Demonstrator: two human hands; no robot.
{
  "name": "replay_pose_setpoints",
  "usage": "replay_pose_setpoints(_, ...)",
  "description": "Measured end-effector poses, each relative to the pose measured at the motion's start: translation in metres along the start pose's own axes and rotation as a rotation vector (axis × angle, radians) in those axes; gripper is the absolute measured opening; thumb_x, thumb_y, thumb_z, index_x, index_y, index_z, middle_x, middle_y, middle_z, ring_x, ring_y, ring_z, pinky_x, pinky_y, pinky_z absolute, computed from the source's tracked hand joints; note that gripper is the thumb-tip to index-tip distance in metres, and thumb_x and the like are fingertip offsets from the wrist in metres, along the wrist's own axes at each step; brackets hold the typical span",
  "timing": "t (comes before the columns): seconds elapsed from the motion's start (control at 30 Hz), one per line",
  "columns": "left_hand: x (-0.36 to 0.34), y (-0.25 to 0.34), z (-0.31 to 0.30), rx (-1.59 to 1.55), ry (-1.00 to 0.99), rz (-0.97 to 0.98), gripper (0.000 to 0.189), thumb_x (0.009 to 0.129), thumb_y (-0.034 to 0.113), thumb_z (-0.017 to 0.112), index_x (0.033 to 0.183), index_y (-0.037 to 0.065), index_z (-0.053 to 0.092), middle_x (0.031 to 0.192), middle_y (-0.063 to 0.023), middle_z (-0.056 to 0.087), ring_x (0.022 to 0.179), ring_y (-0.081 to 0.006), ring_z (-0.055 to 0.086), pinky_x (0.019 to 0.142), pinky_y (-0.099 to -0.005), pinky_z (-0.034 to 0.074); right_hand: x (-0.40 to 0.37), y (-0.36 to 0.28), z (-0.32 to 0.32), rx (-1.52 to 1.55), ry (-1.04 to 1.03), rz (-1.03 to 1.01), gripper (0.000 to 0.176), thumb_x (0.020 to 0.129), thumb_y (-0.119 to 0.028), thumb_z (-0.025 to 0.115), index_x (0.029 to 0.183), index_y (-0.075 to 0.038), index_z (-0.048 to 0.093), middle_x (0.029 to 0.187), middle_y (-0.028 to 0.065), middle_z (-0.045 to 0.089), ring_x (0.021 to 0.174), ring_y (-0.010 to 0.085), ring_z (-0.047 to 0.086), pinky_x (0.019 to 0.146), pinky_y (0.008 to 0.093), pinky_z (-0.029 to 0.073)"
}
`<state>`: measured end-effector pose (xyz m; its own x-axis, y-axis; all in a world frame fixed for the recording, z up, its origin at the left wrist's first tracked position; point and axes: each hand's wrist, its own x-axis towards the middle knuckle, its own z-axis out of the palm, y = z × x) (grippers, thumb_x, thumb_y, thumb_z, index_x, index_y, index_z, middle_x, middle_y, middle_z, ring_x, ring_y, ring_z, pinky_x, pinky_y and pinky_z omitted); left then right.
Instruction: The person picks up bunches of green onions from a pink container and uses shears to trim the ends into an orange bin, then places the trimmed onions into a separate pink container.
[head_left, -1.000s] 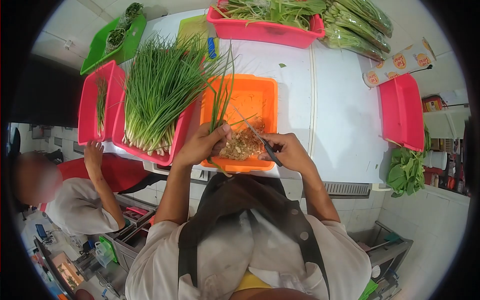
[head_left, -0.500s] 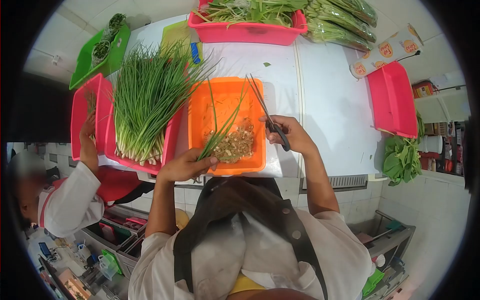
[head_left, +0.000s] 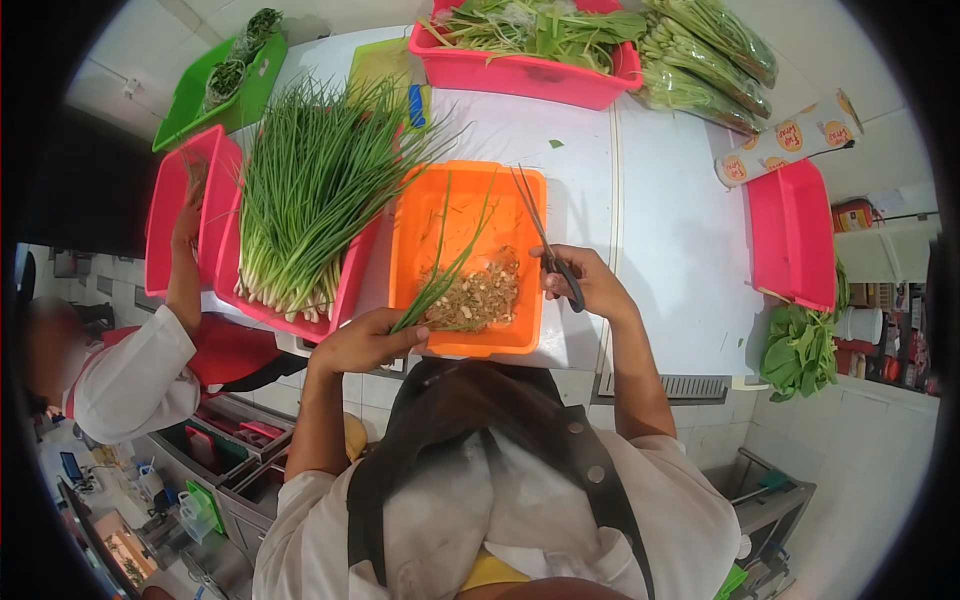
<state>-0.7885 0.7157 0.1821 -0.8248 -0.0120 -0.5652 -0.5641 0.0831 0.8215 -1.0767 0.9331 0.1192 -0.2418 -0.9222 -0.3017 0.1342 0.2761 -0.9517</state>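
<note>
My left hand (head_left: pixel 372 340) is closed on a few green onions (head_left: pixel 440 285), whose leaves point up over the orange tray (head_left: pixel 467 345). Inside that tray lies a heap of brownish root trimmings (head_left: pixel 490 290). At the tray's right edge, my right hand (head_left: pixel 590 285) grips the black handles of long scissors (head_left: pixel 541 228), with the blades pointing up and away from me. The blades stand apart from the onions. Left of the tray, a large pile of green onions (head_left: pixel 310 190) fills a pink tray (head_left: pixel 345 295), white ends toward me.
A co-worker's arm (head_left: pixel 183 270) reaches into another pink tray (head_left: pixel 165 225) at the left. A pink tray of leafy greens (head_left: pixel 520 75) and bagged vegetables (head_left: pixel 700 75) stand at the back. On the right are a pink tray (head_left: pixel 795 235), a printed roll (head_left: pixel 785 140) and leafy greens (head_left: pixel 800 350).
The view has shifted slightly, so the table items sit a little to the right. Both hands keep their holds on the green onions and scissors. The co-worker's hand is still in the far-left tray.
</note>
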Motion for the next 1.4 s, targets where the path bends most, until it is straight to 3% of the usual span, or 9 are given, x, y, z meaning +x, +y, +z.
replay_pose_setpoints(0.17, 0.001, 0.005, 0.003, 0.029, -0.021, -0.052, 0.04, 0.101, 0.041, 0.054, 0.09, 0.005, 0.065, 0.072, 0.0023, 0.052, 0.066, -0.0078, 0.048, 0.058, -0.0271, 0.041, 0.008, -0.011, 0.01, -0.054, -0.016, 0.017, 0.046, 0.088, -0.021, 0.075, 0.124, 0.003, 0.06, 0.074, -0.0001, 0.058, 0.063, 0.008, 0.056, 0.059, 0.0233, 0.047)
replay_pose_setpoints(0.37, 0.003, -0.02, -0.001, -0.063, -0.009, -0.076, 0.04, 0.101, 0.042, 0.054, 0.089, 0.005, 0.065, 0.066, 0.0052, 0.046, 0.059, -0.0055, 0.043, 0.052, -0.025, 0.036, 0.001, -0.009, 0.014, -0.038, 0.175, 0.08, 0.042, 0.084, -0.013, 0.079, 0.12, 0.003, 0.064, 0.069, -0.0037, 0.054, 0.062, 0.0056, 0.053, 0.055, 0.0226, 0.043)
replay_pose_setpoints(0.57, 0.004, -0.022, 0.003, -0.075, 0.058, -0.037, 0.035, 0.102, 0.039, 0.055, 0.086, 0.008, 0.062, 0.06, 0.0082, 0.04, 0.05, -0.003, 0.034, 0.045, -0.0237, 0.026, -0.019, -0.013, 0.016, -0.076, 0.023, 0.037, 0.052, 0.083, -0.021, 0.081, 0.126, 0.001, 0.061, 0.077, -0.0032, 0.054, 0.066, 0.0038, 0.052, 0.055, 0.0199, 0.041)
replay_pose_setpoints(0.67, 0.006, -0.022, -0.001, -0.025, 0.018, -0.082, 0.04, 0.101, 0.042, 0.054, 0.09, 0.005, 0.065, 0.063, 0.0055, 0.045, 0.055, -0.0051, 0.041, 0.05, -0.0251, 0.035, -0.015, -0.012, 0.022, -0.108, -0.022, 0.024, 0.05, 0.083, -0.018, 0.081, 0.125, 0.001, 0.062, 0.073, -0.0047, 0.051, 0.063, 0.0033, 0.049, 0.054, 0.0204, 0.039)
replay_pose_setpoints(0.87, 0.009, -0.029, -0.004, -0.101, 0.055, -0.032, 0.04, 0.101, 0.042, 0.055, 0.087, 0.005, 0.064, 0.062, 0.0045, 0.046, 0.053, -0.005, 0.042, 0.048, -0.0246, 0.034, -0.015, -0.011, 0.039, -0.039, 0.096, 0.044, 0.042, 0.082, -0.009, 0.08, 0.12, 0.001, 0.066, 0.063, -0.0058, 0.053, 0.055, 0.0026, 0.046, 0.05, 0.0214, 0.037)
replay_pose_setpoints(0.9, 0.009, -0.026, -0.001, -0.152, 0.088, -0.008, 0.032, 0.102, 0.036, 0.055, 0.086, 0.008, 0.057, 0.06, 0.0083, 0.038, 0.05, -0.0035, 0.033, 0.044, -0.0231, 0.026, -0.017, -0.009, 0.039, -0.045, 0.078, 0.049, 0.042, 0.082, -0.008, 0.08, 0.12, 0.001, 0.066, 0.064, -0.0056, 0.052, 0.056, 0.0027, 0.046, 0.05, 0.0211, 0.037)
replay_pose_setpoints(0.97, 0.009, -0.031, -0.003, -0.183, 0.092, -0.015, 0.032, 0.102, 0.036, 0.056, 0.086, 0.008, 0.058, 0.061, 0.008, 0.039, 0.05, -0.0035, 0.034, 0.044, -0.0228, 0.027, -0.022, -0.004, 0.039, -0.056, 0.047, 0.06, 0.042, 0.082, -0.007, 0.079, 0.121, 0.001, 0.066, 0.066, -0.0051, 0.05, 0.056, 0.003, 0.047, 0.051, 0.0206, 0.039)
replay_pose_setpoints(1.17, 0.014, -0.039, -0.005, -0.183, 0.087, -0.012, 0.031, 0.101, 0.035, 0.056, 0.088, 0.007, 0.059, 0.061, 0.0068, 0.04, 0.049, -0.0037, 0.034, 0.044, -0.0227, 0.027, -0.025, 0.003, 0.039, -0.049, 0.054, 0.08, 0.051, 0.077, -0.013, 0.085, 0.122, -0.001, 0.065, 0.071, -0.0062, 0.049, 0.06, 0.0022, 0.046, 0.054, 0.0191, 0.041)
replay_pose_setpoints(1.4, 0.015, -0.038, -0.006, -0.225, 0.094, -0.019, 0.031, 0.101, 0.036, 0.057, 0.088, 0.008, 0.06, 0.061, 0.0063, 0.041, 0.049, -0.004, 0.035, 0.044, -0.0226, 0.027, -0.027, -0.007, 0.042, -0.276, -0.048, 0.051, 0.062, 0.069, -0.025, 0.09, 0.122, -0.005, 0.067, 0.067, -0.0035, 0.053, 0.063, 0.0081, 0.044, 0.059, 0.0256, 0.039)
